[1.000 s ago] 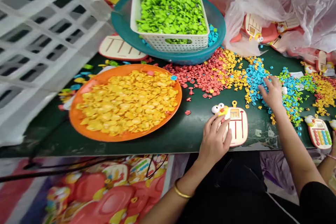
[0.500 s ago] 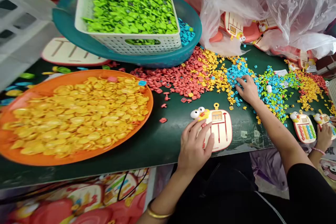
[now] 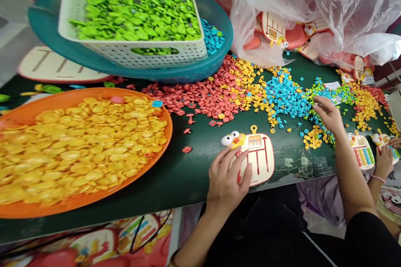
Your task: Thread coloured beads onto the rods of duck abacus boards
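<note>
A cream toy panel with a chick face [image 3: 258,154] lies near the front edge of the dark green table [image 3: 188,171]. My left hand [image 3: 227,179] rests flat on its left side, fingers spread. My right hand [image 3: 328,113] reaches into the mixed pile of small blue, green and yellow pieces [image 3: 313,104]; its fingers curl over the pieces and I cannot see whether they hold any. Red and yellow pieces [image 3: 225,89] spread to the left of that pile.
An orange tray of yellow discs [image 3: 78,146] fills the left. Behind it a white basket of green pieces [image 3: 134,8] sits in a teal basin [image 3: 216,58]. A plastic bag of toy parts [image 3: 313,16] lies at the back right. Another person's hand [image 3: 384,158] holds a toy at the right edge.
My right hand has moved right, from the blue pieces to the mixed blue-green pile. The left hand stays on the panel. The view has shifted rightward.
</note>
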Action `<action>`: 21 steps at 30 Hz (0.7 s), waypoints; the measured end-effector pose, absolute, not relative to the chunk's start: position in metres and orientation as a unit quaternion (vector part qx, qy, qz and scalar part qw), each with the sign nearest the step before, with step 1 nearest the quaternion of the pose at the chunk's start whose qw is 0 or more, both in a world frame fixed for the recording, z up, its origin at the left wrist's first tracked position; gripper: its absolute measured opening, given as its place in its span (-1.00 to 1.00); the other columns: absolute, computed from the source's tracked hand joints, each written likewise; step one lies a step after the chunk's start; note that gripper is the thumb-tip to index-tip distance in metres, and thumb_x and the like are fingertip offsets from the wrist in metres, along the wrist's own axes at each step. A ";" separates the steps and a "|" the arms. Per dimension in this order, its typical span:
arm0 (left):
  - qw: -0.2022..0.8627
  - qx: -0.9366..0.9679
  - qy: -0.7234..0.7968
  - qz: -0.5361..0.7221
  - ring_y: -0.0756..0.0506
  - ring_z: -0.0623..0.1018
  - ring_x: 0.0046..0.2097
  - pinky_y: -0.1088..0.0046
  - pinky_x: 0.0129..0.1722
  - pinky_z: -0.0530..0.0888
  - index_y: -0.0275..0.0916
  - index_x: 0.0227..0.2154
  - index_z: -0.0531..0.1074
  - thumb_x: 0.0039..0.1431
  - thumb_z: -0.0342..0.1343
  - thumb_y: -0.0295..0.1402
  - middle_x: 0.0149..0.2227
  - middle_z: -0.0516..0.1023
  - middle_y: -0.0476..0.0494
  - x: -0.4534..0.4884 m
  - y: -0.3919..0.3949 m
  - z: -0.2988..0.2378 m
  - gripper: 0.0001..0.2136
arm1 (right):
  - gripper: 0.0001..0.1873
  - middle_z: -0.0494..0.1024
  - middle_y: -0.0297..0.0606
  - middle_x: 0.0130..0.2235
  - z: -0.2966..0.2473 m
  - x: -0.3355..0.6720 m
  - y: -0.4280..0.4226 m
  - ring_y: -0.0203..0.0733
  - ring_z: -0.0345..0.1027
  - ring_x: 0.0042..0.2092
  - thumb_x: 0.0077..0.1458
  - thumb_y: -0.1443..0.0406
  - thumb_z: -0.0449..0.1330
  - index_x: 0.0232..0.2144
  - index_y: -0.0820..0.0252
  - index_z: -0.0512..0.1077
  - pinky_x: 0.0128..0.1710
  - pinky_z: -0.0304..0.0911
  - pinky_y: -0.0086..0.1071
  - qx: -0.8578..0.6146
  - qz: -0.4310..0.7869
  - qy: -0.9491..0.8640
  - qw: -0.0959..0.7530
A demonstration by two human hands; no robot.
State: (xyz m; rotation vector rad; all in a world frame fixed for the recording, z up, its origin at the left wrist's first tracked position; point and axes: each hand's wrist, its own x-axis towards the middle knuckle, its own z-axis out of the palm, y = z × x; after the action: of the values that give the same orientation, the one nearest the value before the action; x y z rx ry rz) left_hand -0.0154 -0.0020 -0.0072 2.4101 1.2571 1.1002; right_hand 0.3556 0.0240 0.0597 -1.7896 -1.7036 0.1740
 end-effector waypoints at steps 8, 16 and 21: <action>0.097 0.819 0.418 0.380 -0.34 0.43 0.14 0.03 0.11 0.39 -0.19 0.06 0.41 0.25 0.11 -0.37 0.04 0.49 -0.30 -0.015 -0.001 -0.004 -0.68 | -0.29 0.22 0.12 0.22 0.017 0.386 -0.037 0.21 0.12 0.22 0.10 -0.08 0.20 0.19 0.16 0.33 0.13 0.17 0.20 -0.788 -0.134 -0.580 0.161; 0.111 0.812 0.424 0.385 -0.31 0.43 0.15 0.04 0.14 0.37 -0.14 0.07 0.42 0.25 0.10 -0.35 0.05 0.49 -0.26 -0.015 0.000 -0.010 -0.68 | -0.53 0.40 0.03 0.02 0.008 0.411 0.000 0.02 0.30 0.01 0.19 0.02 0.12 -0.03 0.19 0.54 0.01 0.32 -0.04 -0.801 -0.143 -0.541 0.215; 0.110 0.802 0.442 0.385 -0.28 0.43 0.06 0.09 0.09 0.40 -0.17 0.02 0.45 0.23 0.13 -0.37 -0.01 0.47 -0.27 -0.014 -0.008 -0.006 -0.70 | -0.52 0.48 0.12 -0.11 0.029 0.432 0.003 0.07 0.37 -0.08 0.20 0.06 0.08 -0.17 0.33 0.60 -0.06 0.34 -0.03 -0.824 -0.126 -0.502 0.231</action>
State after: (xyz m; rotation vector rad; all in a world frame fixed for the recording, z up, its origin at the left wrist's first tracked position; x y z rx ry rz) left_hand -0.0138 -0.0079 -0.0055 2.3585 1.2999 1.1328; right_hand 0.4321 0.0025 0.0286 -2.2656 -1.3814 -0.3466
